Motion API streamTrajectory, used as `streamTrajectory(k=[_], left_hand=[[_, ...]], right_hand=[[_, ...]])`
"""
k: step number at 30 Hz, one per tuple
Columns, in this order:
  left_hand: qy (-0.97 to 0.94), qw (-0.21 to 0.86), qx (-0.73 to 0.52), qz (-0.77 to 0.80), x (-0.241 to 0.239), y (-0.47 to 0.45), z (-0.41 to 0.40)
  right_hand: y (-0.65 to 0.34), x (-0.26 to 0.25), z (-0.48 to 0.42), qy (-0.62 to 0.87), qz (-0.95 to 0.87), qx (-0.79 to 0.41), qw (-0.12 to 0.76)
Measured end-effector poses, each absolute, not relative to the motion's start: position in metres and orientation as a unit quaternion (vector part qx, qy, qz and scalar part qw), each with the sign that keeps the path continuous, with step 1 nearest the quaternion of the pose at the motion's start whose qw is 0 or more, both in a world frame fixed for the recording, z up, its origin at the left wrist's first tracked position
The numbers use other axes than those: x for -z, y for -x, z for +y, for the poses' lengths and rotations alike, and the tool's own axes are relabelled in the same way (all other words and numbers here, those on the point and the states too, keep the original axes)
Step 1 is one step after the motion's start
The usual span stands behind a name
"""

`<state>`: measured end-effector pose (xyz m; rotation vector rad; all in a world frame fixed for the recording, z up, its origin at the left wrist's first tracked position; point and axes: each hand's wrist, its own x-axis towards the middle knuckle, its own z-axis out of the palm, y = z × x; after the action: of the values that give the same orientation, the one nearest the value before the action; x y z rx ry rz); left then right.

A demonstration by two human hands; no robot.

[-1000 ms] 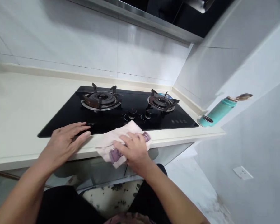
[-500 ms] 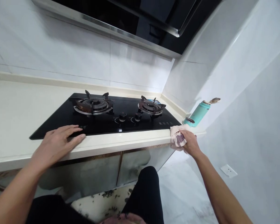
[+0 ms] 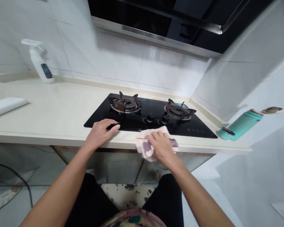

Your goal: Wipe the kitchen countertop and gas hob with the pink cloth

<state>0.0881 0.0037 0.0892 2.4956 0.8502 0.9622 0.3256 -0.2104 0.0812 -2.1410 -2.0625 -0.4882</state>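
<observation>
My right hand (image 3: 162, 148) presses a crumpled pale pink cloth with a purple print (image 3: 144, 148) onto the front edge of the cream counter, in front of the knobs. My left hand (image 3: 100, 134) holds nothing, and its fingertips rest on the near edge of a black glass gas hob (image 3: 194, 130). Two burners with dark iron grates stand on the hob, the left burner (image 3: 125, 104) and the right burner (image 3: 178, 110). Between them sit two black knobs (image 3: 157, 119).
On the cream counter (image 3: 59, 107) stand a white spray bottle (image 3: 39, 61) and a flat white object (image 3: 6, 107). A teal flask (image 3: 239, 130) lies at the right end, beside its lid (image 3: 272, 110). A range hood (image 3: 156, 28) hangs overhead.
My right hand and the cloth have slid left along the counter edge, from the hob's right end to the knobs. The view has swung left, bringing the spray bottle into sight.
</observation>
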Motion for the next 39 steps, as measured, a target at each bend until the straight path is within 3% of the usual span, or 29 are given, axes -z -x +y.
streamTrajectory(k=[8,14,18,21,23,32,39], left_hand=[[-0.83,0.226,-0.437,0.264,-0.094,-0.072,-0.009],[-0.874,0.118,-0.43,0.194,-0.071,-0.073,-0.048],[-0.91,0.023,-0.368,0.192,-0.05,-0.089,-0.058],[-0.903,-0.03,-0.352,0.242,-0.047,-0.097,-0.068],[-0.9,-0.048,-0.344,0.263,-0.048,-0.1,-0.076],[-0.91,-0.028,-0.326,0.256,-0.048,-0.162,-0.117],[-0.938,-0.069,-0.318,0.123,-0.036,-0.225,-0.15]], right_hand=[[-0.202,-0.09,-0.121,0.612,-0.759,0.174,0.137],[-0.233,-0.106,-0.131,0.558,-0.805,-0.018,0.199],[-0.286,-0.094,-0.168,0.52,-0.786,-0.097,0.32],[-0.324,-0.061,-0.206,0.619,-0.638,0.01,0.458],[-0.345,-0.035,-0.23,0.68,-0.52,0.131,0.501],[-0.381,0.027,-0.233,0.725,-0.363,0.407,0.42],[-0.409,0.046,-0.243,0.677,-0.435,0.429,0.409]])
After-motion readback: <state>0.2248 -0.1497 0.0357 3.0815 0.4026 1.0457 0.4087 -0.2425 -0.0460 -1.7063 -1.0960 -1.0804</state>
